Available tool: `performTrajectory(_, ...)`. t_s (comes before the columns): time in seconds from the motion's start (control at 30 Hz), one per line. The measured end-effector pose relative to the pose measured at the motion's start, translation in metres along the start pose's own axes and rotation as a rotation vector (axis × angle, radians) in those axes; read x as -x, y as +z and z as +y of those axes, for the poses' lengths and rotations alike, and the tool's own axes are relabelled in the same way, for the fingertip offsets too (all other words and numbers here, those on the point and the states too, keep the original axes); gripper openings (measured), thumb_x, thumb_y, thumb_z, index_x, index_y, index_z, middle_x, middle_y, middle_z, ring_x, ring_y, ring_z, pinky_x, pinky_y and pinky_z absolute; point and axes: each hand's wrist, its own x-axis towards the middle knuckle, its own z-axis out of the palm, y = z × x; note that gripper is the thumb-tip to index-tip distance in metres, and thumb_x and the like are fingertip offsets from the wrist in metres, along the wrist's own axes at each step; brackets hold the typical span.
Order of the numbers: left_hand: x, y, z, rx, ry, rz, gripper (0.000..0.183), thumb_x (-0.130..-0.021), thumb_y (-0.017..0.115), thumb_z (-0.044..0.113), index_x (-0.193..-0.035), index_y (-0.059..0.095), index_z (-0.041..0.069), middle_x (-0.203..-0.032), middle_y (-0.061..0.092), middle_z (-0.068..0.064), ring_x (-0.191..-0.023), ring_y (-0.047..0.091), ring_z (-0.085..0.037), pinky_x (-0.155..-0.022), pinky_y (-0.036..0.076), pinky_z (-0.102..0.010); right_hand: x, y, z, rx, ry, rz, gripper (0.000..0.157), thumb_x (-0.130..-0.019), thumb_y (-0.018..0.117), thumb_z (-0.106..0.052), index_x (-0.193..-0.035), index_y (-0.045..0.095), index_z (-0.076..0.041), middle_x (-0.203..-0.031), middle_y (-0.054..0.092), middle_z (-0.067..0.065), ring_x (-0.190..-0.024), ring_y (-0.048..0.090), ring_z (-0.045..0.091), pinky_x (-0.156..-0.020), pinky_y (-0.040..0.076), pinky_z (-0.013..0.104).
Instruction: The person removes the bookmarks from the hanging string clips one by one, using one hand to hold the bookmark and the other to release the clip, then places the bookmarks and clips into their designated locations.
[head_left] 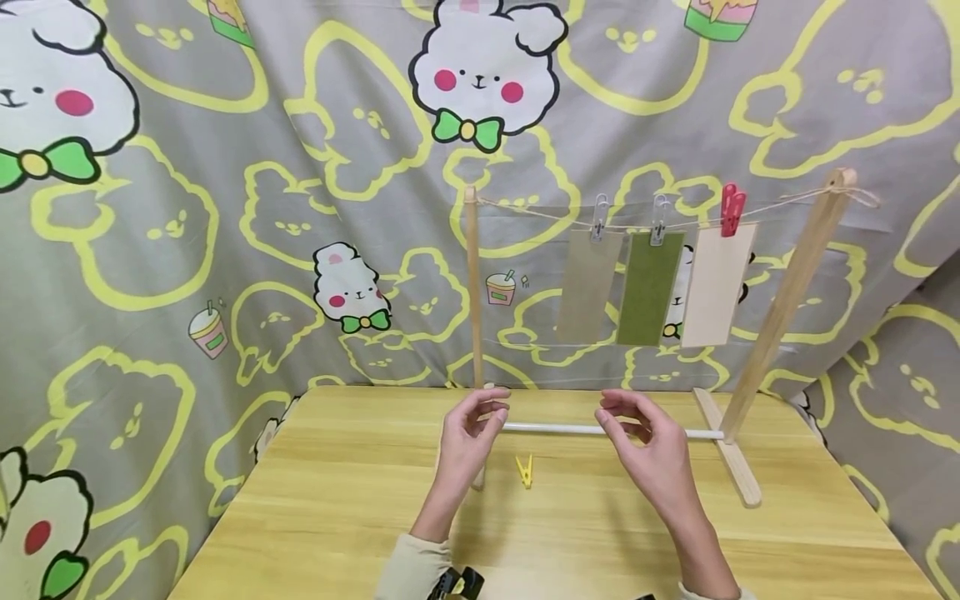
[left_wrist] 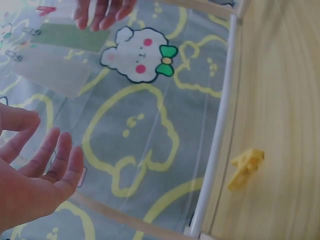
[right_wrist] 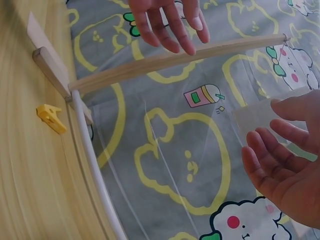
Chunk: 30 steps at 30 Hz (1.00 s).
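My left hand (head_left: 471, 429) hovers over the table near the rack's left post, its fingers loosely bent with nothing between them. Level with it, my right hand (head_left: 647, 433) hovers further right, also holding nothing. A yellow clothespin (head_left: 525, 471) lies on the table between and below the two hands. Behind them a string (head_left: 540, 214) runs between two wooden posts. From it hang a grey card (head_left: 588, 287) and a green card (head_left: 649, 287) under clear clothespins (head_left: 660, 220), and a pale pink card (head_left: 717, 285) under a red clothespin (head_left: 732, 210).
The wooden rack has a thin left post (head_left: 475, 283), a thicker right post (head_left: 787, 304), a right foot (head_left: 738, 471) and a white crossbar (head_left: 558, 428) low between the posts. A patterned curtain (head_left: 360, 167) hangs behind the wooden table (head_left: 337, 508).
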Motion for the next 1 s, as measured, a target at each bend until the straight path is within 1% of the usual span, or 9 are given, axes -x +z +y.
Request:
performTrajectory(0.07,-0.001,0.003,0.001,0.014,0.006,0.001,0.024,-0.097,0.067,-0.001,-0.121,0.067,-0.007,-0.122,0.068,-0.016,-0.109,0.065,-0.04,-0.084,0.057,-0.026,0.0,0.0,0.0,0.006,0.0,0.002,0.026,-0.091,0.077,-0.003,-0.116,0.072,-0.007,-0.107,0.072,0.009,-0.093,0.068,0.009,-0.079,0.056,0.017)
performTrajectory(0.2,-0.005,0.01,0.002,0.047,0.027,0.008,0.024,-0.096,0.066,-0.003,-0.12,0.067,-0.007,-0.122,0.066,-0.025,-0.109,0.064,-0.044,-0.084,0.057,-0.024,0.0,-0.002,-0.001,0.0,-0.006,0.008,0.025,-0.092,0.076,-0.003,-0.116,0.072,-0.007,-0.106,0.072,0.006,-0.093,0.068,0.01,-0.08,0.057,0.018)
performTrajectory(0.33,-0.009,0.015,0.003,0.067,0.04,0.007,0.025,-0.096,0.066,-0.005,-0.12,0.066,-0.009,-0.122,0.063,-0.032,-0.108,0.065,-0.04,-0.085,0.057,-0.025,0.001,-0.003,-0.002,-0.002,-0.021,0.014,0.027,-0.091,0.076,-0.001,-0.117,0.071,-0.005,-0.107,0.072,0.008,-0.094,0.068,0.009,-0.082,0.056,0.017)
performTrajectory(0.43,-0.011,0.019,0.003,0.07,0.042,0.002,0.024,-0.096,0.065,-0.005,-0.12,0.066,-0.009,-0.122,0.063,-0.031,-0.107,0.066,-0.034,-0.087,0.058,-0.027,0.001,-0.005,-0.003,-0.003,-0.027,0.025,0.027,-0.091,0.076,0.001,-0.117,0.071,-0.004,-0.107,0.072,0.01,-0.093,0.068,0.009,-0.082,0.056,0.017)
performTrajectory(0.5,-0.013,0.021,0.002,0.071,0.043,0.005,0.023,-0.096,0.066,-0.005,-0.119,0.067,-0.008,-0.122,0.064,-0.029,-0.107,0.066,-0.031,-0.087,0.058,-0.027,0.001,-0.007,-0.004,-0.007,-0.029,0.031,0.026,-0.091,0.075,0.001,-0.117,0.071,-0.004,-0.107,0.071,0.008,-0.094,0.068,0.009,-0.083,0.056,0.018)
performTrajectory(0.63,-0.014,0.023,0.004,0.083,0.046,0.013,0.023,-0.095,0.066,-0.005,-0.119,0.067,-0.007,-0.12,0.067,-0.023,-0.109,0.065,-0.037,-0.088,0.058,-0.028,0.001,-0.007,-0.006,-0.012,-0.038,0.031,0.026,-0.091,0.075,0.002,-0.117,0.071,-0.004,-0.106,0.071,0.006,-0.094,0.069,0.01,-0.083,0.057,0.019)
performTrajectory(0.77,-0.018,0.026,0.006,0.074,0.046,-0.002,0.024,-0.096,0.066,-0.004,-0.12,0.067,-0.006,-0.119,0.068,-0.015,-0.11,0.063,-0.04,-0.09,0.058,-0.03,0.0,-0.008,-0.006,-0.018,-0.059,0.041,0.027,-0.091,0.074,0.003,-0.116,0.072,-0.005,-0.107,0.071,0.005,-0.095,0.068,0.011,-0.082,0.057,0.018)
performTrajectory(0.9,-0.023,0.031,0.007,0.077,0.058,0.0,0.024,-0.095,0.066,-0.004,-0.119,0.068,-0.004,-0.118,0.069,-0.016,-0.109,0.064,-0.039,-0.089,0.058,-0.029,-0.001,-0.009,-0.007,-0.025,-0.08,0.059,0.028,-0.091,0.074,0.004,-0.117,0.072,-0.006,-0.107,0.071,0.004,-0.097,0.067,0.011,-0.082,0.056,0.017)
performTrajectory(1.0,-0.025,0.033,0.008,0.086,0.069,0.003,0.024,-0.095,0.067,-0.005,-0.119,0.069,-0.004,-0.119,0.069,-0.017,-0.108,0.065,-0.039,-0.088,0.058,-0.028,-0.002,-0.01,-0.008,-0.011,-0.098,0.055,0.03,-0.09,0.074,0.006,-0.118,0.071,-0.005,-0.107,0.07,0.005,-0.098,0.067,0.01,-0.083,0.055,0.016)
